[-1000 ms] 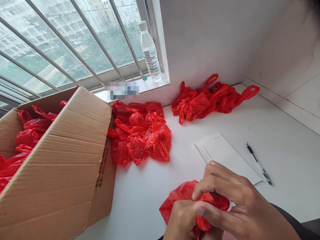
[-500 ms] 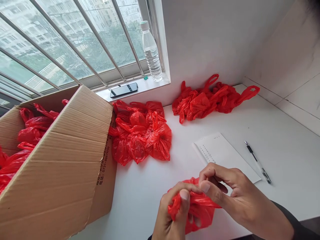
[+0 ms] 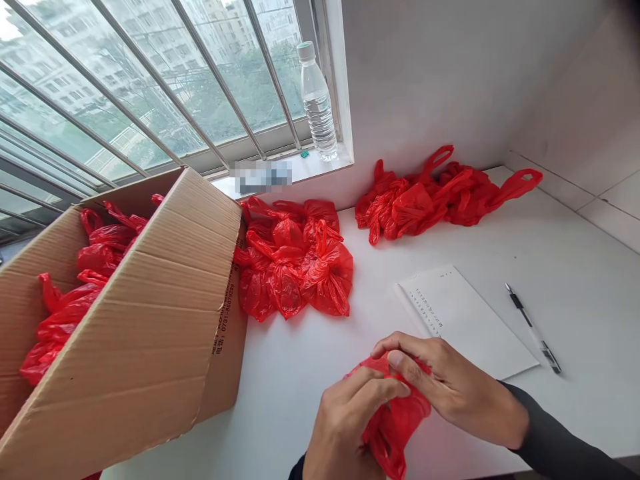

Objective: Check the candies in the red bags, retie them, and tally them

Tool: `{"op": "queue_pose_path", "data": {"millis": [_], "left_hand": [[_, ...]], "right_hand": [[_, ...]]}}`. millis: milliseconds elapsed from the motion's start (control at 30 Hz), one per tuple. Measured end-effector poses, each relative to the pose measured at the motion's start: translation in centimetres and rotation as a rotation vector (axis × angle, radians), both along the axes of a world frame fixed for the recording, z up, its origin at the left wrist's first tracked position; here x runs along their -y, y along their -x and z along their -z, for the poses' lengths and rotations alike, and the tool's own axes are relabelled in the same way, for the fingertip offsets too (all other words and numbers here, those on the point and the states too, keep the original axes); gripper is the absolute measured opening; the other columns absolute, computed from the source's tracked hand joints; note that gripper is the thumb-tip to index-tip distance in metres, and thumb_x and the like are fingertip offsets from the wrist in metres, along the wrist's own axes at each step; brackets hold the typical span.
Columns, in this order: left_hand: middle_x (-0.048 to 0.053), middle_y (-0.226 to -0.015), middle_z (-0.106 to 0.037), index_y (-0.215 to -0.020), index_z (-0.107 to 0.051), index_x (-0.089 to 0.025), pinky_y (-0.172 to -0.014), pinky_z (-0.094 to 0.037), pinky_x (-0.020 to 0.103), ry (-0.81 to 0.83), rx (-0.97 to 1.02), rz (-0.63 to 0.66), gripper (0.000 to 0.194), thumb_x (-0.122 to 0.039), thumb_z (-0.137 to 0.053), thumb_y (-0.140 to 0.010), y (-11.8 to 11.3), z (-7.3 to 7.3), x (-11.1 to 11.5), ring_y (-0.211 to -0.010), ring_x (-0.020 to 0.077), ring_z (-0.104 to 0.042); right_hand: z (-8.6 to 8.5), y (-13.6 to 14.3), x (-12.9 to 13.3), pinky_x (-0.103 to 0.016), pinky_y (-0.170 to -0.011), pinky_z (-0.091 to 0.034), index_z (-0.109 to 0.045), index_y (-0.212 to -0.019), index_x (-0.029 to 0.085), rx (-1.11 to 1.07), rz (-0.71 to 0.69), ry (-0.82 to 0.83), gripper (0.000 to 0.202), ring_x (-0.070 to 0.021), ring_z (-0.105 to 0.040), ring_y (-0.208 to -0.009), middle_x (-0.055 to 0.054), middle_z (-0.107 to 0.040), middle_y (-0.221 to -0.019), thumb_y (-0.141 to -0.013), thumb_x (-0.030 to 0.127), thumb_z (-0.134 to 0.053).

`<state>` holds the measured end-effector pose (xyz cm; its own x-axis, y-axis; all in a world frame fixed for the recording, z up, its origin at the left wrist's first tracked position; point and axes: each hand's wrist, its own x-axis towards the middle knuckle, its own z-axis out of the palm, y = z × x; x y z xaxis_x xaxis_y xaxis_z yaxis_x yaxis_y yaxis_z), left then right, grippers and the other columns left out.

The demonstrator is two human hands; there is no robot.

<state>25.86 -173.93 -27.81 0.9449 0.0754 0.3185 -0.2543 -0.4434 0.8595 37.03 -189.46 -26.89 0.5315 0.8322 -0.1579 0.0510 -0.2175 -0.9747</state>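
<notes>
A thin red plastic bag (image 3: 395, 427) is bunched between my two hands above the front of the white table. My left hand (image 3: 350, 420) is closed on its left side, thumb and forefinger pointing right across the bag. On the upper right, my right hand (image 3: 440, 373) grips the same bag with its fingers curled over it. Both hands' fingertips are close together, and part of the bag is hidden under them. A notebook (image 3: 480, 327) with handwritten lines lies just beyond my right hand.
An open cardboard box (image 3: 150, 313) holding several red bags stands at the left. Knotted red bags (image 3: 295, 260) sit beside it, and a heap of crumpled red bags (image 3: 435, 200) lies by the wall. A pen (image 3: 533, 327) rests right of the notebook; a water bottle (image 3: 319, 110) stands on the sill.
My right hand has moved left and closed over the bag, nearer my left hand. The left hand has turned so its back shows more. The view has shifted slightly left.
</notes>
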Motion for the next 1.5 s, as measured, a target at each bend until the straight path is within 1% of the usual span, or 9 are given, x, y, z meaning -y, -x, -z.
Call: {"op": "queue_pose_path", "data": {"millis": [267, 400, 567, 733, 1033, 1167, 1333, 1433, 1500], "left_hand": [[0.013, -0.105, -0.071, -0.120, -0.064, -0.017, -0.075, -0.057, 0.025, -0.266, 0.202, -0.021, 0.030, -0.007, -0.062, -0.092, 0.2, 1.2, -1.1, -0.092, 0.0186, -0.071], [0.010, -0.104, -0.068, -0.124, -0.064, -0.020, -0.074, -0.056, 0.023, -0.275, 0.163, -0.060, 0.029, -0.012, -0.060, -0.096, 0.5, 1.5, -1.2, -0.091, 0.0156, -0.068], [0.011, -0.116, -0.066, -0.144, -0.052, -0.024, -0.083, -0.056, 0.024, -0.264, 0.095, -0.003, 0.053, -0.006, -0.058, -0.095, 0.8, 1.5, -1.2, -0.105, 0.0170, -0.067], [0.012, -0.130, -0.061, -0.156, -0.037, -0.024, -0.095, -0.053, 0.027, -0.280, 0.016, 0.004, 0.064, -0.001, -0.044, -0.097, 1.4, 1.9, -1.0, -0.117, 0.0176, -0.060], [0.010, -0.140, -0.055, -0.152, -0.046, -0.028, -0.105, -0.046, 0.036, -0.354, -0.050, -0.326, 0.052, -0.014, -0.045, -0.102, 4.3, 3.8, -2.4, -0.130, 0.0217, -0.052], [0.007, -0.116, -0.071, -0.121, -0.074, -0.028, -0.091, -0.051, 0.036, -0.229, -0.203, -0.556, 0.031, -0.035, -0.052, -0.101, 6.5, 5.5, -5.4, -0.108, 0.0234, -0.065], [0.004, -0.074, -0.073, -0.099, -0.079, -0.021, -0.061, -0.052, 0.029, -0.088, -0.322, -0.711, 0.038, -0.045, -0.049, -0.102, 7.3, 5.6, -6.2, -0.063, 0.0179, -0.065], [0.009, -0.106, -0.075, -0.118, -0.073, -0.021, -0.085, -0.056, 0.033, -0.056, -0.252, -0.779, 0.038, -0.044, -0.046, -0.103, 6.7, 5.6, -4.4, -0.096, 0.0226, -0.071], [0.011, -0.135, -0.064, -0.134, -0.064, -0.025, -0.106, -0.048, 0.040, -0.132, -0.147, -0.768, 0.037, -0.039, -0.049, -0.103, 6.2, 6.3, -2.7, -0.128, 0.0260, -0.058]], "right_hand": [[1.5, -0.1, 0.4, -0.027, -0.074, -0.047, -0.066, -0.116, 0.023, -0.106, -0.156, -0.019, 0.026, -0.0162, -0.061, -0.081, -0.001, -0.070, -0.096, -0.104, 0.040, -0.050], [1.4, 0.1, 0.4, -0.026, -0.069, -0.045, -0.062, -0.099, 0.022, -0.085, -0.066, 0.014, 0.020, -0.0144, -0.058, -0.079, 0.001, -0.066, -0.090, -0.103, 0.039, -0.052], [1.1, 0.6, 0.4, -0.028, -0.096, -0.046, -0.058, -0.105, 0.023, 0.054, 0.060, -0.080, 0.011, -0.0157, -0.060, -0.107, -0.002, -0.062, -0.117, -0.104, 0.028, -0.048], [1.2, 1.2, 0.5, -0.027, -0.086, -0.049, -0.054, -0.102, 0.025, 0.096, 0.155, -0.085, 0.012, -0.0140, -0.062, -0.094, 0.001, -0.063, -0.098, -0.106, 0.029, -0.043], [2.9, 1.2, 2.9, -0.030, -0.080, -0.046, -0.051, -0.099, 0.026, 0.392, 0.264, 0.063, 0.011, -0.0148, -0.054, -0.083, 0.001, -0.056, -0.092, -0.105, 0.025, -0.042], [4.4, 0.9, 5.0, -0.031, -0.073, -0.044, -0.052, -0.098, 0.027, 0.320, 0.268, 0.209, 0.015, -0.0162, -0.052, -0.079, 0.001, -0.056, -0.090, -0.106, 0.034, -0.041], [4.7, 1.9, 5.0, -0.031, -0.064, -0.041, -0.052, -0.099, 0.027, 0.178, 0.135, 0.266, 0.019, -0.0167, -0.053, -0.077, 0.001, -0.058, -0.090, -0.106, 0.038, -0.039], [4.9, 2.6, 4.0, -0.031, -0.066, -0.046, -0.055, -0.108, 0.028, 0.136, 0.064, 0.252, 0.016, -0.0174, -0.056, -0.083, -0.001, -0.061, -0.099, -0.104, 0.038, -0.042], [5.5, 3.2, 3.3, -0.035, -0.080, -0.051, -0.056, -0.112, 0.027, 0.206, 0.055, 0.237, 0.018, -0.0200, -0.058, -0.097, -0.004, -0.060, -0.110, -0.103, 0.039, -0.047]]}}
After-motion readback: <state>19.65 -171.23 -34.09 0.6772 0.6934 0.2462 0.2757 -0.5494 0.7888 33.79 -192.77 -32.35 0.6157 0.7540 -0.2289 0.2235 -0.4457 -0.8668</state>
